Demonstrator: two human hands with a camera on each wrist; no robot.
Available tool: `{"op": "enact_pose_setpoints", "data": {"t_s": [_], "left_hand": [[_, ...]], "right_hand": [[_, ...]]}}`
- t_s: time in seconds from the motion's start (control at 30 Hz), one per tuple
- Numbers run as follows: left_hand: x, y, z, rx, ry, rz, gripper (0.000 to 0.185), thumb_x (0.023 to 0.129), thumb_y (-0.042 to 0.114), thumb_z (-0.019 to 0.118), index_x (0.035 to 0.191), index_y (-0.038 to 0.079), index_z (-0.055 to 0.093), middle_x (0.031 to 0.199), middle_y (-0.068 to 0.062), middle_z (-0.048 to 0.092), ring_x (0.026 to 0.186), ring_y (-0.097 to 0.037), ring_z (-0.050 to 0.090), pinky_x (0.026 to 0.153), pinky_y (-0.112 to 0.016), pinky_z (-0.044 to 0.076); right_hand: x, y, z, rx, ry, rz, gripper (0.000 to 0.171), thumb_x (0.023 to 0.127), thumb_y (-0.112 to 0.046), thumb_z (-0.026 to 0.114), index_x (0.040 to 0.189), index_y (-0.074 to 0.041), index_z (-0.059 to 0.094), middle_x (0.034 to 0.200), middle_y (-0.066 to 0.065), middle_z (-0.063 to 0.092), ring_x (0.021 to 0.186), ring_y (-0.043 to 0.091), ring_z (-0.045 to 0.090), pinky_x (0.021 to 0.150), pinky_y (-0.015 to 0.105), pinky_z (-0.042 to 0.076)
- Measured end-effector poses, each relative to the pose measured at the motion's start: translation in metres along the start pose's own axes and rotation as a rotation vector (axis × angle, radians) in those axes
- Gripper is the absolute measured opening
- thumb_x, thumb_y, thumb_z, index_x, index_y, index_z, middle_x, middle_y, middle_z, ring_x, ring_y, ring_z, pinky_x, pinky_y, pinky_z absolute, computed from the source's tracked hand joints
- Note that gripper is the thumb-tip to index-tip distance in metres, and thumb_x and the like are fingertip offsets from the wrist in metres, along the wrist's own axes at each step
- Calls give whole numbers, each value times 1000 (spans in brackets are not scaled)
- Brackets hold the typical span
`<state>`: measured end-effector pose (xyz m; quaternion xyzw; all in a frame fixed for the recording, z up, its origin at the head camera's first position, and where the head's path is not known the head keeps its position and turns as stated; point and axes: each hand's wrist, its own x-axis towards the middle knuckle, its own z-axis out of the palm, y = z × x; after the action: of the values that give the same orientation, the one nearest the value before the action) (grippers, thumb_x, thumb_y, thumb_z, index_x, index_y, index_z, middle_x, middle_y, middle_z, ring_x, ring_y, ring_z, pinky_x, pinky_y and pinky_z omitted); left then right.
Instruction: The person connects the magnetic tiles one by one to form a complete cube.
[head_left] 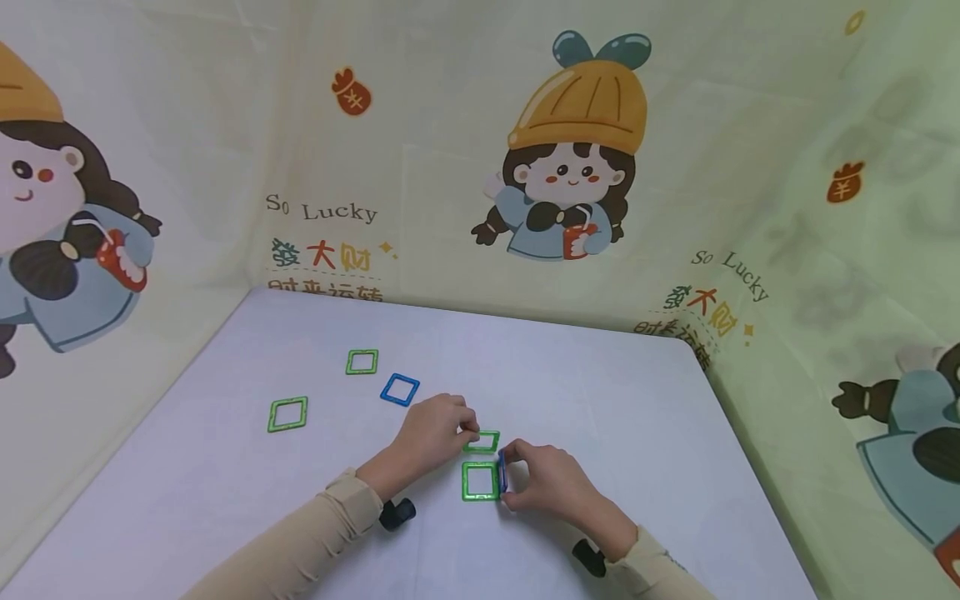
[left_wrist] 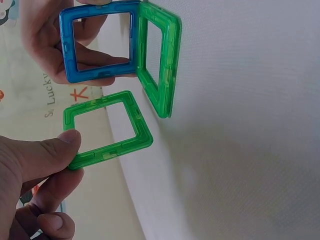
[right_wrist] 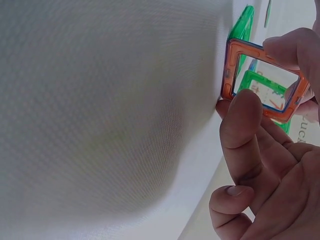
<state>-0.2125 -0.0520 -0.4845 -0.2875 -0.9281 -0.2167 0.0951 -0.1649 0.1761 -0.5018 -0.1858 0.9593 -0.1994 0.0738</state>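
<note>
A blue frame [left_wrist: 102, 73] stands upright against a flat green frame [left_wrist: 170, 65], near a tilted green square [left_wrist: 110, 150].

The head view is bright and evenly lit, with dim grey blotches on the right of the backdrop [head_left: 442, 183]. Both wrist views are duller, soft-edged shadows darkening the table [right_wrist: 90, 90].

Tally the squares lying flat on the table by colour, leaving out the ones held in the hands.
Green squares: 3
Blue square: 1
Total: 4
</note>
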Motion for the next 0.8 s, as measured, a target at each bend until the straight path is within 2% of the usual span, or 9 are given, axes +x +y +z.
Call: {"op": "enact_pose_setpoints", "data": {"t_s": [0.07, 0.13, 0.27, 0.37, 0.5, 0.67, 0.8], "left_hand": [[-1, 0, 0, -2, -5, -1, 4, 86, 25, 84, 87, 23, 81, 82, 13, 67, 75, -3, 55, 65, -18, 45], [-2, 0, 1, -6, -10, 0, 4, 86, 24, 85, 87, 23, 81, 81, 14, 67, 75, -3, 54, 65, -18, 45], [-4, 1, 2, -10, -21, 7, 4, 85, 23, 85, 87, 23, 81, 80, 14, 66, 75, -3, 54, 64, -18, 45], [-5, 1, 4, -9, -23, 12, 4, 85, 23, 85, 86, 22, 81, 80, 13, 66, 75, -3, 54, 64, -18, 45], [-6, 2, 5, -13, -19, 19, 5, 85, 23, 85, 85, 22, 80, 80, 13, 67, 75, -3, 54, 65, -18, 46], [-9, 2, 6, -56, -34, -7, 5, 85, 23, 85, 84, 24, 80, 80, 15, 66, 75, -2, 54, 65, -19, 45], [-10, 2, 6, -81, -54, -29, 5, 86, 23, 84, 85, 24, 80, 80, 16, 66, 76, -2, 55, 67, -21, 46]], "right_hand": [[0, 0, 1, -3, 5, -12, 55, 72, -35, 88, 120, -17, 67, 114, -2, 77, 93, 13, 71, 75, 29, 54], [0, -1, 1, -13, 12, -23, 54, 72, -34, 89, 119, -16, 67, 114, -1, 78, 87, 9, 69, 76, 31, 54], [0, -2, 1, -40, 27, -41, 53, 72, -32, 89, 118, -15, 68, 113, -1, 79, 70, 2, 55, 84, 41, 53], [0, -4, 0, -57, 35, -46, 53, 72, -33, 89, 118, -14, 69, 111, -1, 79, 67, 1, 49, 90, 47, 50], [0, -4, 1, -70, 43, -49, 54, 72, -33, 89, 118, -13, 69, 111, -1, 79, 67, 0, 50, 90, 45, 48], [-1, -3, 1, -63, 48, -61, 54, 73, -33, 89, 119, -13, 69, 111, 0, 79, 66, 0, 50, 87, 43, 45], [-3, -3, 1, -39, 41, -38, 70, 74, -35, 88, 135, -11, 63, 113, 0, 79, 62, 3, 40, 86, 41, 43]]}}
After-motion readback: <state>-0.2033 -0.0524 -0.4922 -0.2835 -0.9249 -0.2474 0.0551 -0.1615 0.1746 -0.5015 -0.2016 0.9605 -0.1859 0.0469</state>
